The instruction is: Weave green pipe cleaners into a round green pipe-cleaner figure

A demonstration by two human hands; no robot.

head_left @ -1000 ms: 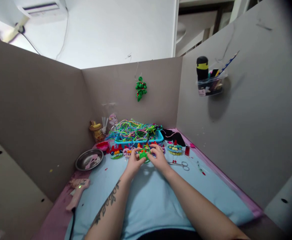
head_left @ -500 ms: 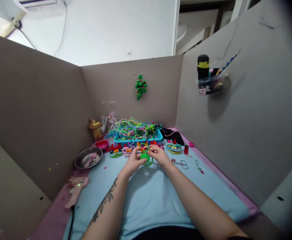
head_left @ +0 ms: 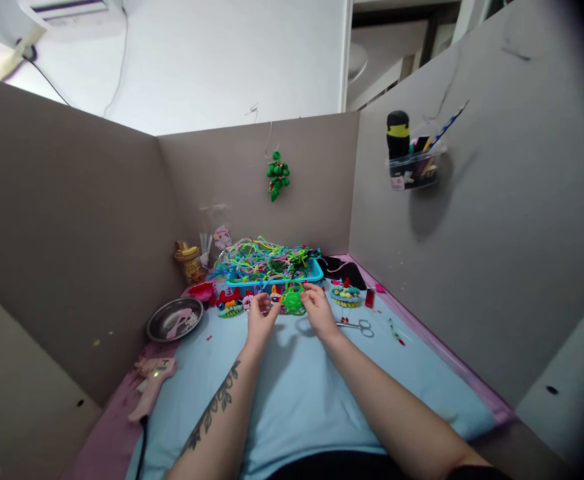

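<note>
A bright green knotted cord piece (head_left: 293,302) with loose loops hangs above the cloth in front of the tray. My right hand (head_left: 318,312) pinches its right side between thumb and fingers. Just left of the piece is my left hand (head_left: 262,319), its thumb and fingers spread apart in a curve, with nothing visible between them. Behind both hands stands a blue tray (head_left: 317,272) heaped with multicoloured cords (head_left: 267,257). Small colourful woven pieces (head_left: 231,303) line the cloth before the tray, partly hidden by my hands.
Scissors (head_left: 359,327) lie right of my right hand, near another woven piece (head_left: 346,295). At left are a metal bowl (head_left: 159,325) and a pink hot glue gun (head_left: 151,390) with a cord. Grey panels (head_left: 317,180) enclose the table; a filled clear holder (head_left: 415,167) hangs at right.
My left hand has let go of the green cord piece and moved slightly left. The piece has risen and turned in my right hand. The view has shifted slightly.
</note>
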